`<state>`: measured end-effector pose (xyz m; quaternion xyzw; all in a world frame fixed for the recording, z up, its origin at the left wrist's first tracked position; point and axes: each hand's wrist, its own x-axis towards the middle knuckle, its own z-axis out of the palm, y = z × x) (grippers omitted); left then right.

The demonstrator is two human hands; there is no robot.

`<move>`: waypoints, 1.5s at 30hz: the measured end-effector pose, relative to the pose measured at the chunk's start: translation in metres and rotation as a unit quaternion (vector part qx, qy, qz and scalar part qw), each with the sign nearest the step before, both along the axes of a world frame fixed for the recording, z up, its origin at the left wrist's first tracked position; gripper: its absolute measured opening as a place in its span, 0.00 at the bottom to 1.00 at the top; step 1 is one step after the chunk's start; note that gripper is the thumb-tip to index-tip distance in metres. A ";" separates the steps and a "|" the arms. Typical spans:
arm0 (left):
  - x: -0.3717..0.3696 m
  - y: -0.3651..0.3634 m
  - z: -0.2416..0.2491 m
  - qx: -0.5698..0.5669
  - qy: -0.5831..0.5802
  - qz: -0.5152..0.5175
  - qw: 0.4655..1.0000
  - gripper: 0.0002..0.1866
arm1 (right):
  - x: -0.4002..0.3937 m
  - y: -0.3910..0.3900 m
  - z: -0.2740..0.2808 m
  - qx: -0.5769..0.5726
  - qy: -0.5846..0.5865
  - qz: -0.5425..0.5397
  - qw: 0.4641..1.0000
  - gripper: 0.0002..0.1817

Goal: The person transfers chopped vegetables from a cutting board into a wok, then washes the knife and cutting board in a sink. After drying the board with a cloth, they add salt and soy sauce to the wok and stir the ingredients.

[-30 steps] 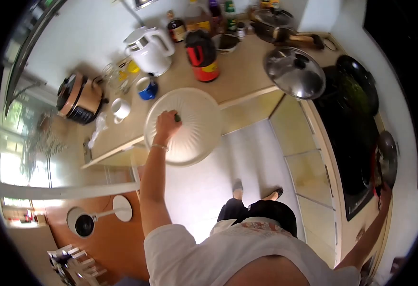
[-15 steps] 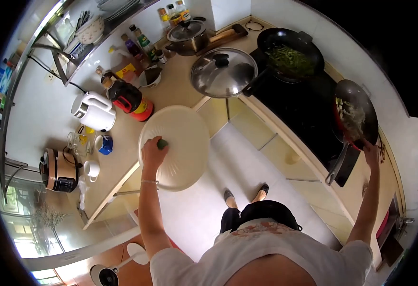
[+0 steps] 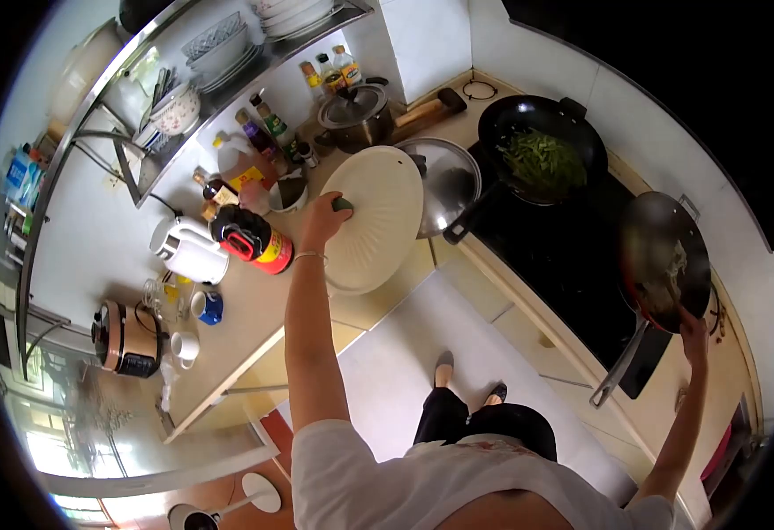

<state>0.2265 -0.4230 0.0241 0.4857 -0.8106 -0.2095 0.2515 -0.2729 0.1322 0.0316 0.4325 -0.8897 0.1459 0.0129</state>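
Note:
My left hand (image 3: 322,221) is closed around the dark green knob (image 3: 342,204) of a large cream lid (image 3: 374,238). The lid is tilted in the air at the counter corner and hides part of a steel lid (image 3: 447,190). At the near rim of the right-hand frying pan (image 3: 661,234), my right hand (image 3: 694,331) has its fingers closed. A thin utensil seems to run from them into the pan, but I cannot make out its kind. Pale food (image 3: 677,263) lies in this pan. Green vegetables (image 3: 543,161) fill the black wok (image 3: 491,132) behind it.
Both pans sit on the black cooktop (image 3: 550,256). Along the left counter stand a red-labelled bottle (image 3: 259,240), a white kettle (image 3: 188,249), a blue mug (image 3: 208,306), a white cup (image 3: 185,347) and a rice cooker (image 3: 129,340). A steel pot (image 3: 356,124) is at the back.
My left hand has carried the cream lid toward the back of the counter, where it now overlaps the steel lid. My right hand stays by the pan's near rim. The camera view has shifted.

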 end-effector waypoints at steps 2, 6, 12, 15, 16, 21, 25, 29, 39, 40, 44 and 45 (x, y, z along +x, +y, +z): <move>-0.009 -0.021 0.002 -0.005 -0.007 -0.009 1.000 0.23 | 0.005 -0.008 0.004 -0.002 -0.051 -0.020 0.998 0.24; -0.018 -0.065 -0.007 0.009 -0.022 -0.038 0.999 0.23 | -0.004 -0.003 -0.011 -0.017 -0.076 -0.038 0.996 0.25; -0.028 -0.105 -0.019 0.072 -0.046 -0.054 0.995 0.23 | -0.044 0.029 -0.073 -0.098 -0.119 -0.046 0.987 0.24; -0.029 -0.119 -0.030 0.051 -0.065 -0.066 0.994 0.23 | -0.026 0.015 -0.047 -0.081 -0.146 -0.063 0.984 0.23; -0.030 -0.121 -0.031 0.051 -0.063 -0.069 0.994 0.23 | -0.017 0.006 -0.035 -0.046 -0.153 -0.081 0.984 0.23; -0.034 -0.123 -0.029 0.062 -0.070 -0.072 0.993 0.23 | -0.032 0.016 -0.051 -0.085 -0.195 -0.095 0.973 0.23; -0.036 -0.128 -0.030 0.146 -0.064 -0.041 0.986 0.24 | -0.045 0.030 -0.052 -0.025 -0.197 -0.135 0.971 0.20; -0.035 -0.125 -0.024 0.123 -0.063 -0.067 0.988 0.24 | -0.046 0.030 -0.050 0.089 -0.202 -0.220 0.950 0.21; -0.025 -0.141 -0.048 0.127 -0.067 -0.070 0.987 0.30 | -0.026 0.013 -0.040 -0.082 -0.221 -0.114 0.965 0.21; -0.025 -0.139 -0.046 0.121 -0.068 -0.060 0.988 0.30 | -0.021 0.008 -0.034 -0.061 -0.207 -0.105 0.971 0.21; -0.025 -0.130 -0.035 0.123 -0.112 -0.053 0.985 0.27 | -0.017 0.002 -0.029 -0.048 -0.229 -0.135 0.963 0.21; -0.023 -0.127 -0.031 0.116 -0.121 -0.051 0.985 0.25 | -0.015 0.000 -0.027 -0.060 -0.233 -0.120 0.963 0.22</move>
